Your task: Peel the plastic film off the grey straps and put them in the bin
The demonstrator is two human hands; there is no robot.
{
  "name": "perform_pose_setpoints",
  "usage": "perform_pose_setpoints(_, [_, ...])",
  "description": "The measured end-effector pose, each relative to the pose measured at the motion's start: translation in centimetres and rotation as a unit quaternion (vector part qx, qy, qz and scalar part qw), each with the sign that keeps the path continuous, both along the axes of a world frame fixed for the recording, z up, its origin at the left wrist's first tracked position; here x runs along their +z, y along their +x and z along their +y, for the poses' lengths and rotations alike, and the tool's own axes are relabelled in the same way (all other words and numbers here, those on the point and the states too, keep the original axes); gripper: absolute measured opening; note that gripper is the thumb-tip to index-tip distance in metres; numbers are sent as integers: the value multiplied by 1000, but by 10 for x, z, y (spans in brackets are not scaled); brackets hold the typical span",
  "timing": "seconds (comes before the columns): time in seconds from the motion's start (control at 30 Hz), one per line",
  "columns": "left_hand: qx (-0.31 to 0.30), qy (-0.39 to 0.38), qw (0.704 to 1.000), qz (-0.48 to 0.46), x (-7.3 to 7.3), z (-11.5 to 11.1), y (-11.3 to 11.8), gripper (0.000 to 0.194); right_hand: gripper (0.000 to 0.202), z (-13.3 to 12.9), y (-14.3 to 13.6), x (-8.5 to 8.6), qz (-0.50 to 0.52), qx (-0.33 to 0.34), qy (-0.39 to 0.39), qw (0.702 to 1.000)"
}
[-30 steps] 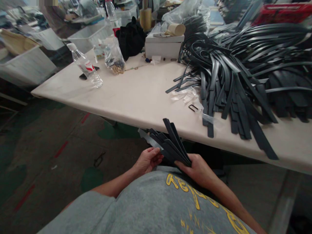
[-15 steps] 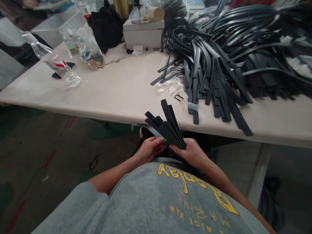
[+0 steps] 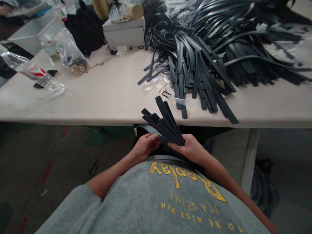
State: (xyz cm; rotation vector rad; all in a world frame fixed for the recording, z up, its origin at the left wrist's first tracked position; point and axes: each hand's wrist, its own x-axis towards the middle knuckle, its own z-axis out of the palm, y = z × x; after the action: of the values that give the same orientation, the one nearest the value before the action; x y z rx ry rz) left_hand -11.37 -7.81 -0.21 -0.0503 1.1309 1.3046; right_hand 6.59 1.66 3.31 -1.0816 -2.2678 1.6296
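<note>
Several dark straps (image 3: 168,125) fan out from my right hand (image 3: 192,149), which is closed round their lower ends, thumb on top. My left hand (image 3: 145,146) pinches a grey strap (image 3: 152,130) at the left side of the bundle, just in front of my body. Both hands are below the table's front edge, while the strap tips point up toward it. On the table (image 3: 102,94) lies a large heap of dark straps (image 3: 195,61), with a small black rectangular ring (image 3: 166,94) and crumpled clear plastic (image 3: 158,83) beside it.
At the left are a plastic bottle (image 3: 36,73) lying on its side and a clear bag (image 3: 70,52) of small metal parts. Farther back stand a black bag (image 3: 85,29), a white box (image 3: 124,32) with a tape roll (image 3: 134,12) on it, and a clear bin (image 3: 36,31).
The view has shifted, so the table's things appear farther left. My left hand has drawn slightly away from my right, and more of the grey strap shows between them.
</note>
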Motion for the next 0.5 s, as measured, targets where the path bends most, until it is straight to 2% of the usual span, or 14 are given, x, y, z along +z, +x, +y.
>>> perform_pose_setpoints(0.07, [31, 9, 999, 14, 1, 1, -6, 11, 29, 1, 9, 3, 0, 3, -37, 999])
perform_pose_setpoints(0.13, [34, 4, 999, 12, -1, 1, -9, 11, 29, 1, 17, 4, -1, -11, -42, 999])
perform_pose_setpoints(0.27, [-47, -16, 999, -16, -7, -1, 5, 14, 32, -3, 9, -1, -4, -32, 21, 999])
perform_pose_setpoints(0.37, [-74, -9, 997, -6, -8, -1, 15, 15, 32, 0, -5, -7, 21, -37, 29, 999])
perform_pose_setpoints(0.5, [-68, -2, 998, -6, 2, -4, 9, 16, 34, 14, -3, -13, 98, -130, -17, 986])
